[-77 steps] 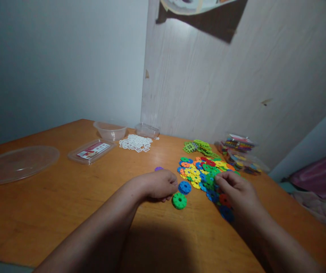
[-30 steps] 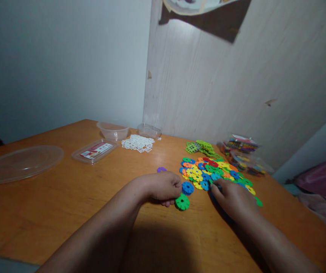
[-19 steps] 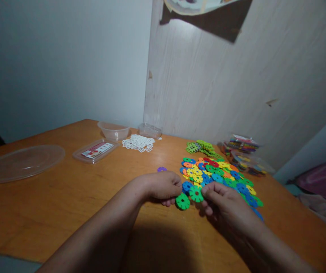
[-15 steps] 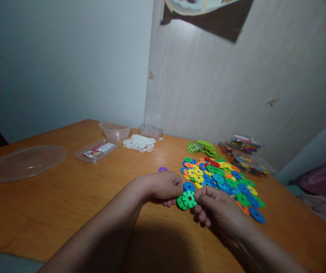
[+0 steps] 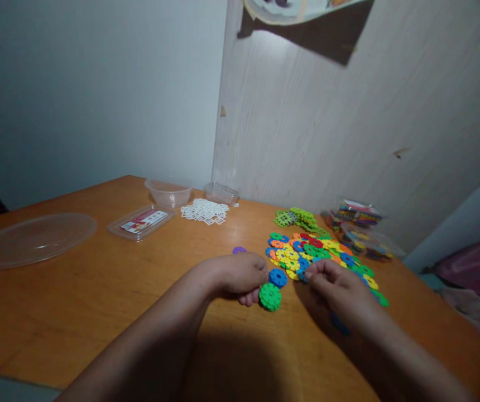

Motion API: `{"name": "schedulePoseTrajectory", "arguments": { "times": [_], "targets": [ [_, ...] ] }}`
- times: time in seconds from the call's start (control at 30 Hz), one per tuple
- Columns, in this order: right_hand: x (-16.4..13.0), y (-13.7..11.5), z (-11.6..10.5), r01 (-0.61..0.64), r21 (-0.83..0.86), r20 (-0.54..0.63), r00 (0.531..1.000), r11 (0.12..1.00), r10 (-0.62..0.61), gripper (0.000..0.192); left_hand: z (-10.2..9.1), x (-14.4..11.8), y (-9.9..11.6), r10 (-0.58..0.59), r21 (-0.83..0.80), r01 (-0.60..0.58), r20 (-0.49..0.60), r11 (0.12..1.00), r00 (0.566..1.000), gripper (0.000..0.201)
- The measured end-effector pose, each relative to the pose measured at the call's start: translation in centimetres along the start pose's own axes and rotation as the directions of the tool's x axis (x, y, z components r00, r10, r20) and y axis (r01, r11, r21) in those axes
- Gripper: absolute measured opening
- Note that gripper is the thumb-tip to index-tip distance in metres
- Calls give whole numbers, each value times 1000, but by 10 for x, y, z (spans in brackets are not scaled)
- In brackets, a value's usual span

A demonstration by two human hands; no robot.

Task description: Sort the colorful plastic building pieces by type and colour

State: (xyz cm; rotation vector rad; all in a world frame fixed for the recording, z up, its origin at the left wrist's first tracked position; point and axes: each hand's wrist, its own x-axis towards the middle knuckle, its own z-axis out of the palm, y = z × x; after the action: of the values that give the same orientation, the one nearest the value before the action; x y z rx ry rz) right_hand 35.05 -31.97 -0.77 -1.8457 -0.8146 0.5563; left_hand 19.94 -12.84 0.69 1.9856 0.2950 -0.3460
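My left hand point(image 5: 246, 277) is curled with its fingers closed, close to the tabletop. Right at its fingertips are a blue notched plastic disc point(image 5: 278, 277) and a small stack of green notched discs point(image 5: 270, 297). What its fingers enclose is hidden. My right hand point(image 5: 340, 287) has thumb and forefinger pinched together over the near edge of a pile of coloured notched discs point(image 5: 289, 258). A blue disc point(image 5: 302, 276) shows at its fingertips; I cannot tell whether it is gripped. A purple disc point(image 5: 239, 250) lies just beyond my left wrist.
Along the back stand a clear bowl point(image 5: 168, 192) and a clear box point(image 5: 221, 193), near white square pieces point(image 5: 205, 211). A labelled clear container point(image 5: 142, 222) and an oval lid point(image 5: 34, 240) lie left. Lime-green pieces point(image 5: 302, 219) and packed boxes point(image 5: 359, 215) sit back right.
My right hand has let go of a green disc, which now lies stacked on the other green, and has moved right and up to the pile. My left hand has barely moved.
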Motion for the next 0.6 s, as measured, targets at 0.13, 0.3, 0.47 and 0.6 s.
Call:
{"name": "schedulePoseTrajectory", "arguments": {
  "times": [0.13,0.3,0.47,0.6],
  "targets": [
    [35,12,-51,36,-609,-174,968,792,-178,21,-2,-1,0,8,-3,-8,-23,1000,1000,24],
    [56,14,-69,-52,-834,-110,991,550,-74,34,-4,0,-5,-11,4,11,-131,1000,991,13],
    [62,16,-60,-88,-883,-114,993,462,-30,45,-4,2,-7,-11,31,16,-169,999,985,16],
    [65,18,-59,-99,-883,-121,992,460,-18,45,-4,5,-11,-14,9,17,-210,1000,978,18]
  ]
}}
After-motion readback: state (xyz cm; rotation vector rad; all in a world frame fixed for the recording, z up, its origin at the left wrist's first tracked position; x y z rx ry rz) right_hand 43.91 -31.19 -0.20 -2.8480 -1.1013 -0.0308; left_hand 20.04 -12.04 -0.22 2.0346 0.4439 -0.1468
